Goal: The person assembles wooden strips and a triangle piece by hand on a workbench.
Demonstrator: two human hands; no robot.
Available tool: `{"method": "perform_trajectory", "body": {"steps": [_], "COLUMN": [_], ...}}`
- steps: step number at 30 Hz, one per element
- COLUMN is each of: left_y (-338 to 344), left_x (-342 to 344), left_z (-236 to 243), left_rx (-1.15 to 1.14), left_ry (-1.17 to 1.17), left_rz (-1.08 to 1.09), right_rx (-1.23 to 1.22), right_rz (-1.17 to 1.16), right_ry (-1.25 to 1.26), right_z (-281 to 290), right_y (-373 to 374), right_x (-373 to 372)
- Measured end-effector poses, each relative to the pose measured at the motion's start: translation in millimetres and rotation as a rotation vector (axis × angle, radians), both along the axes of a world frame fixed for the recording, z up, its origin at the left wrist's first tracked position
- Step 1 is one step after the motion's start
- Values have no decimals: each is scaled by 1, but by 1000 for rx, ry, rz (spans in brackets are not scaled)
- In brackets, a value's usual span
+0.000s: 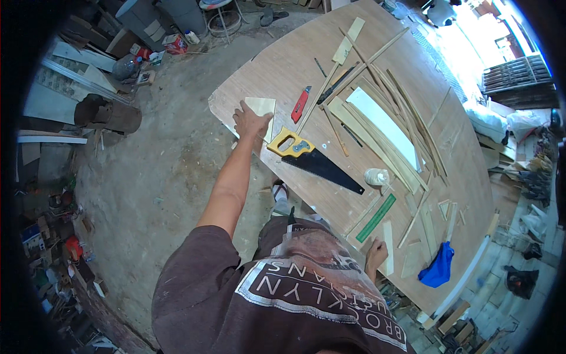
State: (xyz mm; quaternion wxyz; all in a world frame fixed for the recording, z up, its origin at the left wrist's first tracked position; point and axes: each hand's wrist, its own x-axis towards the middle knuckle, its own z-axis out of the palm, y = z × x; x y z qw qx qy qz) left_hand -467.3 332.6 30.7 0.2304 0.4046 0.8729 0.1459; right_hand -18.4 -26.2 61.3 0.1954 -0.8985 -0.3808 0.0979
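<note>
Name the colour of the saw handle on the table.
The saw handle is yellow, with a greyish patch; it shows in the head view.

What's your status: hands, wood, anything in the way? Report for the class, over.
Left hand on pale wood piece. Right hand at narrow wood strip, grip unclear. Possible obstruction: yellow-handled handsaw close beside the piece.

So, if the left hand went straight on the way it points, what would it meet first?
The pale, flat wooden piece the left hand seems to touch; depth makes the exact contact hard to judge.
</note>
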Motion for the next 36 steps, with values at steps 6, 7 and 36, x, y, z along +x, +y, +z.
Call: {"method": "perform_trajectory", "body": {"steps": [6,7,36], "left_y": [7,10,-330], "left_x": [-17,-19,67], "left_z": [-10,-5,91], "left_rx": [179,181,784], "left_ry": [-76,-81,-1489], "left_rz": [118,122,900], "right_rx": [102,104,-9], "right_rz": [116,120,1316], "right_ry": [167,162,1351], "right_z": [12,16,86], "right_y": [33,42,190], "right_x": [-25,-30,-274]}}
